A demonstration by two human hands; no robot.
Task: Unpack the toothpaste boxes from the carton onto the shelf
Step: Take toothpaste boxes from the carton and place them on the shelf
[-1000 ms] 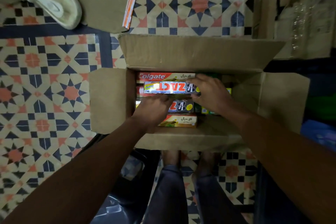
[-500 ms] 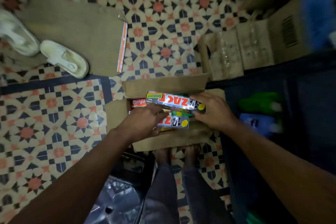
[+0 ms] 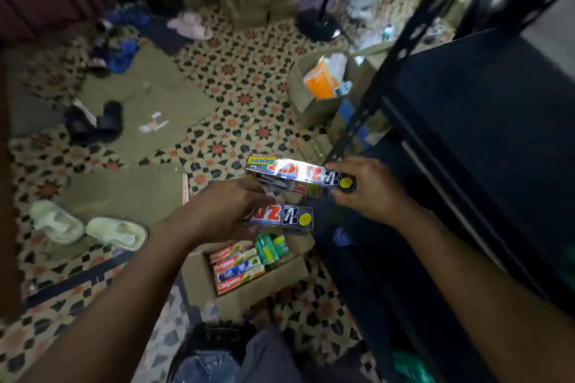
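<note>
From the head camera, my right hand (image 3: 370,188) pinches the right end of a silver toothpaste box (image 3: 298,173), thumb on the near side and fingers wrapped round the end with the yellow dot, and it holds that box level in the air above the floor, just beside the black upright of the shelf (image 3: 485,121). My left hand (image 3: 224,211) is curled round the left end of a second silver box (image 3: 284,217), which sits lower and nearer to me, its red letters and yellow dot facing up; whether more boxes are stacked under the upper one I cannot tell, the blur hides it. Below both hands the open carton (image 3: 280,286) stands on the patterned tile floor (image 3: 236,93), against the foot of the shelf, with red Colgate boxes (image 3: 236,270) lying in rows along its left side and green packs (image 3: 270,247) at its far right corner. A pair of pale slippers (image 3: 90,227) lies well apart on the left.
</note>
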